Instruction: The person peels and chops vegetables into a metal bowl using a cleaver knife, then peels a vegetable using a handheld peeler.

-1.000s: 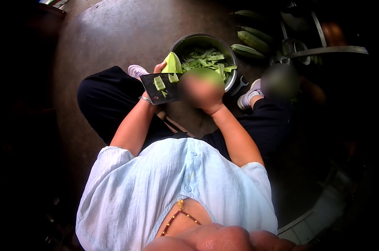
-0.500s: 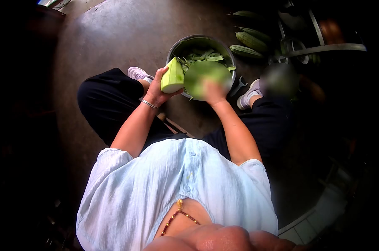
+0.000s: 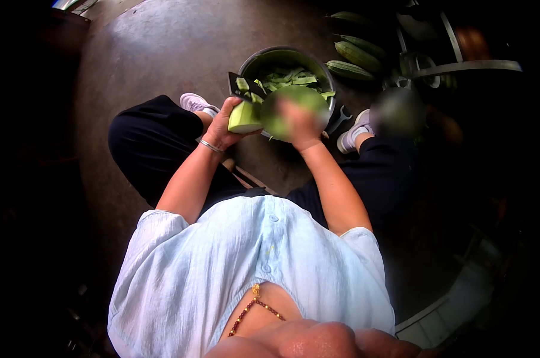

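My left hand (image 3: 221,124) is wrapped round a pale green peeled gourd (image 3: 244,118), its cut end facing me. The dark blade of a cleaver (image 3: 234,89) lies across the gourd's far part, with green pieces stuck to it. My right hand (image 3: 302,123) is partly blurred, to the right of the gourd; the blade reaches out toward it, but the handle is hidden in the blur. Just beyond both hands a metal basin (image 3: 325,70) holds green slices and strips (image 3: 289,77).
Several ridged green gourds (image 3: 357,55) lie on the floor (image 3: 162,36) at the upper right, near a metal rack (image 3: 469,68). A pale tool (image 3: 340,118) lies right of the basin, by my shoe (image 3: 354,130). Another blurred patch covers something beyond that shoe.
The cleaver blade was low in front of the gourd, then out of sight, and is now over the gourd's far part. My left hand has turned the gourd's cut end toward me.
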The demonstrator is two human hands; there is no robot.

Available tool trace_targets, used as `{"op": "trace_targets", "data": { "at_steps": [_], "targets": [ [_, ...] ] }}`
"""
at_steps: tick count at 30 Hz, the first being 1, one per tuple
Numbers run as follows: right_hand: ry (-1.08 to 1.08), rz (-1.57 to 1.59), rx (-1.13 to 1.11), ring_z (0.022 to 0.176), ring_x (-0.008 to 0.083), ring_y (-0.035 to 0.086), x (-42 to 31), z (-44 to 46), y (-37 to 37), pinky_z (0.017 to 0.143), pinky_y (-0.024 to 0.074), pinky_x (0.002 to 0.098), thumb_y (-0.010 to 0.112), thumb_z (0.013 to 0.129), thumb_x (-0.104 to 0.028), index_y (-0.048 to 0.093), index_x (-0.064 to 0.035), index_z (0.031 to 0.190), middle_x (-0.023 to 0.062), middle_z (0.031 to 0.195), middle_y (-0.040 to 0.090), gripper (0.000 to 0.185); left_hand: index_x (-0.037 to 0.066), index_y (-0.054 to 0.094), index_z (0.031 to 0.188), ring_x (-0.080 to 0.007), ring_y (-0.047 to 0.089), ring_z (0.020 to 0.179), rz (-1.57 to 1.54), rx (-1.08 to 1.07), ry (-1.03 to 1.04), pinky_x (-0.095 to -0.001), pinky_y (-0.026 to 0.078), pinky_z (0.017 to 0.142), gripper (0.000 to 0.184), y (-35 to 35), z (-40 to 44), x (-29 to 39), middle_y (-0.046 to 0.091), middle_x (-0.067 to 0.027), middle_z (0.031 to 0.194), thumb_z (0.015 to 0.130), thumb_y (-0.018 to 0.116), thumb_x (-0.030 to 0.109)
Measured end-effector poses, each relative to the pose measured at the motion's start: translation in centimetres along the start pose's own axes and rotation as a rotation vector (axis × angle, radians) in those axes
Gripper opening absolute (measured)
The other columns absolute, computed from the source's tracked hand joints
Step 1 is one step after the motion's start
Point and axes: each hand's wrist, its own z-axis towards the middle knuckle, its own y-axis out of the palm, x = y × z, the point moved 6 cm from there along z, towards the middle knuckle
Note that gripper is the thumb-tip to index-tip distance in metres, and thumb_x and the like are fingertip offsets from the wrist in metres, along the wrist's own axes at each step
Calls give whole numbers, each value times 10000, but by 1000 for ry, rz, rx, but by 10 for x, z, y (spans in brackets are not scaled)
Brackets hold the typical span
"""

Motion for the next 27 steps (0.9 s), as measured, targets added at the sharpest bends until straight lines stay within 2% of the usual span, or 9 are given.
{"op": "trace_targets", "data": {
  "at_steps": [4,5,8,11,14,16,17,19,27],
  "targets": [
    [532,300,-203,897,306,581,34,-16,4,764,462,418,626,788,-268,606,-31,1015,153,982,602,329,70,493,1247,-262,566,1014,-40,-94,-52,-441,441,896,541,14,-3,4,583,-105,1144,856,508,444],
    [422,304,-170,976,286,569,41,-20,17,787,460,422,611,826,-299,604,-20,1020,164,1066,588,341,72,494,1246,-261,568,1009,-89,-97,-46,-438,444,892,539,18,-5,6,584,-103,1141,858,516,446],
    [180,114,-160,918,317,601,38,-20,36,744,476,410,604,835,-297,619,-48,1061,176,1000,620,336,91,506,1235,-269,579,1008,-234,-83,-53,-458,458,884,514,7,7,8,592,-105,1137,855,566,433],
    [540,390,-137,788,354,612,17,-17,1,671,487,394,590,849,-221,632,-99,1106,171,849,633,288,99,516,1218,-279,575,1029,-242,-9,27,-485,456,901,481,-2,14,12,593,-109,1141,863,586,417],
    [223,294,117,654,340,604,-6,-8,-22,610,486,407,571,879,-252,659,-153,1079,163,683,592,240,86,523,1199,-281,579,1028,-273,-13,71,-484,466,901,449,4,13,15,595,-115,1137,888,551,408],
    [100,125,127,575,308,573,-24,-6,-31,531,460,409,607,850,-198,668,-149,1080,128,627,542,243,73,528,1187,-279,587,1017,-325,-39,75,-475,479,892,433,8,8,16,598,-119,1131,908,516,404],
    [54,76,125,563,303,565,-32,-6,-34,524,457,405,616,838,-168,664,-150,1094,121,625,531,260,47,562,1136,-275,606,990,-405,-199,90,-454,485,894,441,1,20,16,626,-127,1081,919,473,420],
    [-75,-9,188,502,257,519,-46,-5,-40,467,430,381,640,811,-139,668,-148,1096,83,582,459,286,28,595,1100,-281,651,873,-348,-98,-56,-424,523,829,485,-21,27,13,659,-151,1006,889,489,452],
    [-139,-72,169,481,236,502,-50,-3,-40,463,420,366,644,808,-153,670,-143,1102,64,588,467,295,32,596,1129,-283,665,832,-215,-52,-182,-416,546,767,518,-33,34,11,665,-163,997,854,512,463]
  ]
}}
